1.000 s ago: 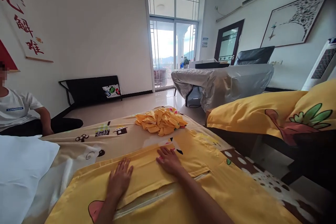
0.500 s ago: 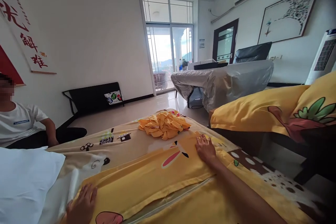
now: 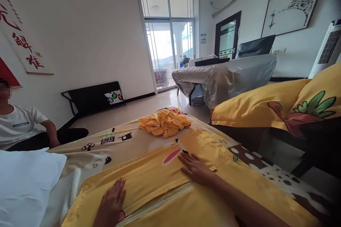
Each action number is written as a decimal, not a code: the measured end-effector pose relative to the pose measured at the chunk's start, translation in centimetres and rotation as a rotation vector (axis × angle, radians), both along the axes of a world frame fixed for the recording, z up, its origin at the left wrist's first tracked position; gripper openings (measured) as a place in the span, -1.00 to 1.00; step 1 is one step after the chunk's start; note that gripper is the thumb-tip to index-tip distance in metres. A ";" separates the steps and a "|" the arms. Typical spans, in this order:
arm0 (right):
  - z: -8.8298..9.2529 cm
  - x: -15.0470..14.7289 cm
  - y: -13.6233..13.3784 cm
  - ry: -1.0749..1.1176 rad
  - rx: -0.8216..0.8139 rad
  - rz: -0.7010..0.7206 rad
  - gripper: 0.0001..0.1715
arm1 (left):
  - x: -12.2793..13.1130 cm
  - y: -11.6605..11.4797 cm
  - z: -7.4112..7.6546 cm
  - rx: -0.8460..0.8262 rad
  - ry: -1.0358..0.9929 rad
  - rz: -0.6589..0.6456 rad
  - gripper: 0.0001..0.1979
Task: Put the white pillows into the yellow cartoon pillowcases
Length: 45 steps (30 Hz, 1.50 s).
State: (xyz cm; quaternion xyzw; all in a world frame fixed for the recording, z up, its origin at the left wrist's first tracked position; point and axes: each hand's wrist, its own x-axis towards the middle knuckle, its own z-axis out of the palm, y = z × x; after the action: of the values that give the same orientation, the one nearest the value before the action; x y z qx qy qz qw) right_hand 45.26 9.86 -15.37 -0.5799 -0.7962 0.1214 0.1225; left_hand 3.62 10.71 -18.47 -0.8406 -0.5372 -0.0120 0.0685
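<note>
A yellow cartoon-print pillowcase (image 3: 151,177) lies flat on the bed in front of me, its zipper edge (image 3: 160,202) toward me. My left hand (image 3: 112,204) rests palm down on its near left part, fingers stretched out. My right hand (image 3: 195,168) lies flat on its right side, fingers spread, beside a pink printed shape (image 3: 172,156). Neither hand holds anything. Beyond the pillowcase sits a crumpled heap of yellow cloth (image 3: 163,122).
A white pillow (image 3: 23,181) lies at the left. A person in a white shirt (image 3: 21,127) sits beyond it. Yellow pillows (image 3: 266,104) rest on a dark frame at the right. A covered table (image 3: 226,78) and glass doors (image 3: 170,53) stand behind.
Both hands swept apart across the pillowcase half a second ago, then came back toward the middle. They lie flat on it again now.
</note>
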 end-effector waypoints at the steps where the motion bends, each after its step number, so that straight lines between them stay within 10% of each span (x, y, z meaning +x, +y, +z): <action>1: 0.2 0.3 0.0 -0.018 0.021 -0.008 -0.30 | -1.2 0.0 -0.2 0.021 0.036 -0.010 -0.48; 6: 2.0 0.4 -2.1 -0.055 0.220 0.109 -0.44 | -2.7 -1.7 -0.2 0.111 0.029 0.006 -0.56; 13: 0.9 5.5 -5.2 -0.028 0.177 0.165 -0.45 | -0.6 -6.2 0.9 -0.172 -0.003 0.037 -0.50; 19: 5.1 0.5 -8.2 -0.137 0.150 0.230 -0.68 | 3.4 -5.6 9.8 -0.563 0.060 0.134 -0.42; 23: 5.8 -6.8 -10.1 -0.193 0.088 0.391 -0.53 | 10.2 -2.1 13.8 -0.436 -0.076 -0.077 -0.45; 27: 1.7 -9.9 -9.4 -0.180 0.170 0.376 -0.40 | 15.1 0.7 9.7 -0.354 -0.188 -0.197 -0.40; 32: -3.0 -9.5 -7.8 -0.106 0.313 0.280 -0.59 | 14.5 1.3 4.1 -0.429 -0.191 -0.295 -0.22; 38: -4.9 -9.4 -6.9 -0.075 0.328 0.328 -0.95 | 13.9 1.6 4.5 -0.418 -0.181 -0.318 -0.28; 45: -5.4 -8.5 -6.8 0.007 0.287 0.570 -0.77 | 15.3 4.2 6.0 -0.190 -0.084 -0.338 -0.66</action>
State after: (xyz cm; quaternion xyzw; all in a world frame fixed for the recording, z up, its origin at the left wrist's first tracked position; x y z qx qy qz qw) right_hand 36.74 3.07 -20.74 -0.3098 -0.9352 0.0395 0.1669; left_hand 18.95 14.91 -12.50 -0.9203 -0.3895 -0.0074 -0.0367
